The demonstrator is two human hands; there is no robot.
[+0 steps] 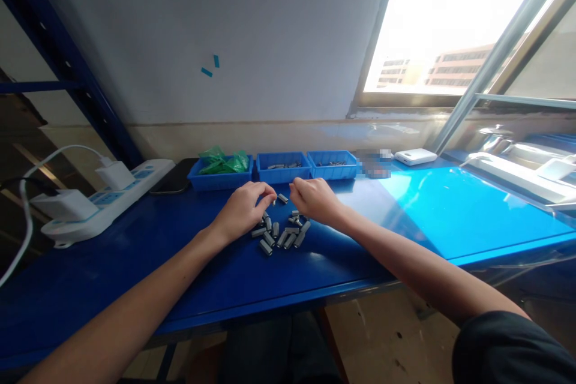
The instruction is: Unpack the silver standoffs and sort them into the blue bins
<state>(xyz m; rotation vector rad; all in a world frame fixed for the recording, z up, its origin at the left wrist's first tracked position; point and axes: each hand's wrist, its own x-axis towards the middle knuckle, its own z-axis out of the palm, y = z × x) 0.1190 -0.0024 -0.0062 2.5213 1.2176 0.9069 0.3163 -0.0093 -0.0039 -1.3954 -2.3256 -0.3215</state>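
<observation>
My left hand (243, 207) is closed, thumb and forefinger pinched together over the pile; a tiny bright bit shows at the fingertips, too small to name. Opposite it, my right hand (315, 199) is curled with its fingers pressed together, and what it holds, if anything, is hidden. Between the two hands lies one short grey metal piece (282, 198). Several similar block-like metal pieces (266, 247) lie loose on the blue table (216, 288) just below the hands. Among them are a few smaller shiny metal parts (295, 221).
Along the wall stand a blue bin (220, 180) with green plastic, and two blue bins (283, 176) (332, 173) holding small metal parts. A power strip (135, 183) with plugged chargers and a dark phone (173, 177) lie left. A white box (414, 156) sits right.
</observation>
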